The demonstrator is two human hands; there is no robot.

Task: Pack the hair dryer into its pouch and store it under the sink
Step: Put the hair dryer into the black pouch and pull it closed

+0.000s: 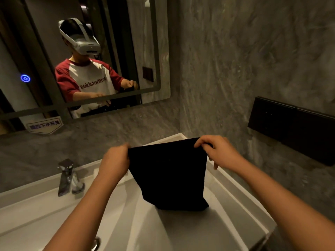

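Both hands were raised over the sink [226, 192], centre of frame. Left hand [115, 163] was closed, fingers curled tight on the upper left corner of the black pouch [168, 174]. Right hand [217, 151] pinched the upper right corner between thumb and forefinger; its other fingers hung loosely bent, one pointing down toward the basin rim. Neither hand was spread wide.

The pouch hung between the hands, top edge stretched nearly level, body narrowing downward. Its lower end reached down into the white basin, right of centre; whether it touched the basin floor could not be told. Whether anything was inside the pouch could not be told either. Hair dryer not seen.

A chrome tap [66, 178] stood on the bench at left, well apart from the pouch. A mirror [154, 51] filled the upper left, reflecting the person in a headset and red-and-white shirt. A blue lit button [25, 78] glowed on the mirror at far left. A dark wall box [293, 129] sat at right, on the grey wall.
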